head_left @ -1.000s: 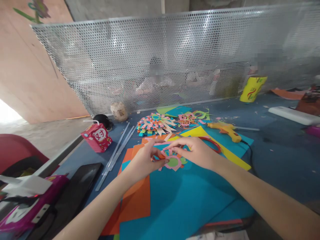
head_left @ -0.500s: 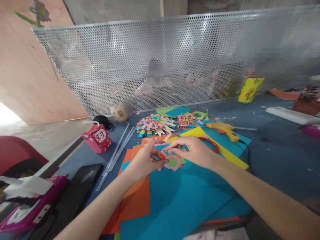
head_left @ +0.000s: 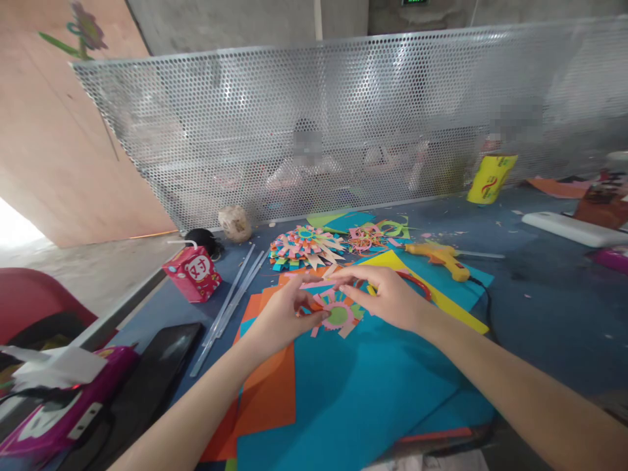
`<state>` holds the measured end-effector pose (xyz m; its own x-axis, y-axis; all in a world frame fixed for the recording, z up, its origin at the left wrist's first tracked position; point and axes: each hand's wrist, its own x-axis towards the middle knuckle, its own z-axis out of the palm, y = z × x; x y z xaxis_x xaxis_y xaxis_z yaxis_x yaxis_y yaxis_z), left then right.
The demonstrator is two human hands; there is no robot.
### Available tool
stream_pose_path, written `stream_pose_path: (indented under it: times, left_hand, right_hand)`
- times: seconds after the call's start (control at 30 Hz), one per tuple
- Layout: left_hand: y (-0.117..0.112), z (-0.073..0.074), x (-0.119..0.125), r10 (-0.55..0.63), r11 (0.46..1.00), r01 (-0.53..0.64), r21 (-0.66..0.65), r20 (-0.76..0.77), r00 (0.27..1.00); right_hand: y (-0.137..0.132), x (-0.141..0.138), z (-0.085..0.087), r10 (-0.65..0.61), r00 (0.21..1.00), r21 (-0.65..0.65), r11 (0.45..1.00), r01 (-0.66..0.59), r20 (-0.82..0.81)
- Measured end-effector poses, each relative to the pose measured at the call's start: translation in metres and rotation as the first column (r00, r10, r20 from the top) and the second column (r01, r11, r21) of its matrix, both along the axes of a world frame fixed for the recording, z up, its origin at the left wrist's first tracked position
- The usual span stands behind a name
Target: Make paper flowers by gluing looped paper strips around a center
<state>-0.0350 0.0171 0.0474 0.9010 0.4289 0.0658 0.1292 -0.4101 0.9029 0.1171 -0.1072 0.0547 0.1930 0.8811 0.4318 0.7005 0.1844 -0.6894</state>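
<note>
A layered paper flower point(head_left: 338, 316) with a green centre, pink ring and blue, pink and orange fringe lies over blue paper sheets point(head_left: 353, 386). At its left side, my left hand point(head_left: 294, 307) pinches the edge between thumb and fingers. My right hand point(head_left: 385, 294) arches over its upper right side, thumb and fingers apart, with nothing visible between them. Partly hidden behind my right hand is a red loop handle point(head_left: 417, 285). Behind my hands sits a bigger fringed paper flower point(head_left: 305, 245) in several colours.
A yellow glue gun point(head_left: 441, 257) with its cord lies right of a yellow sheet point(head_left: 471, 315). Clear glue sticks point(head_left: 230, 304), a red drink carton point(head_left: 193, 273) and a black phone point(head_left: 152, 366) are on the left. A perforated metal screen point(head_left: 275, 131) borders the table's back.
My right hand's thumb and fingers have come away from the flower's fringe and spread apart. My left hand stays at the flower's left edge. The view has shifted slightly.
</note>
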Motion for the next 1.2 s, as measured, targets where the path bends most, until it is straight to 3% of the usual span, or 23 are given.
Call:
stream_pose_path:
  times: [0.13,0.27,0.47,0.67,0.83,0.97,1.2]
  left_hand:
    - [0.001,0.005,0.001,0.089,0.986,-0.076,-0.146,0.089,0.992]
    - [0.005,0.007,0.003,0.212,0.955,-0.184,-0.232,0.102,0.972]
    - [0.012,0.005,0.002,0.238,0.929,-0.180,-0.323,0.149,0.960]
    - [0.016,0.002,0.002,0.381,0.882,-0.304,-0.359,0.164,0.910]
    - [0.028,0.002,0.001,0.498,0.825,-0.399,-0.400,0.182,0.848]
    - [0.032,0.004,-0.003,0.432,0.857,-0.376,-0.353,0.093,0.897]
    - [0.032,0.009,-0.011,0.165,0.958,-0.166,-0.233,-0.023,0.986]
  right_hand:
    - [0.000,0.007,-0.001,-0.096,0.995,0.025,0.995,0.096,0.002]
    - [0.002,0.015,-0.004,-0.101,0.995,-0.010,0.995,0.101,0.015]
    - [0.004,0.021,-0.011,-0.104,0.993,-0.100,0.989,0.109,0.054]
    - [0.004,0.039,-0.019,-0.133,0.924,-0.168,0.964,0.204,0.359]
    - [0.004,0.050,-0.018,-0.083,0.881,-0.194,0.962,0.194,0.466]
    - [0.000,0.048,-0.015,0.014,0.863,-0.263,0.955,0.138,0.505]
    - [-0.005,0.047,-0.012,0.076,0.849,-0.361,0.922,0.140,0.524]
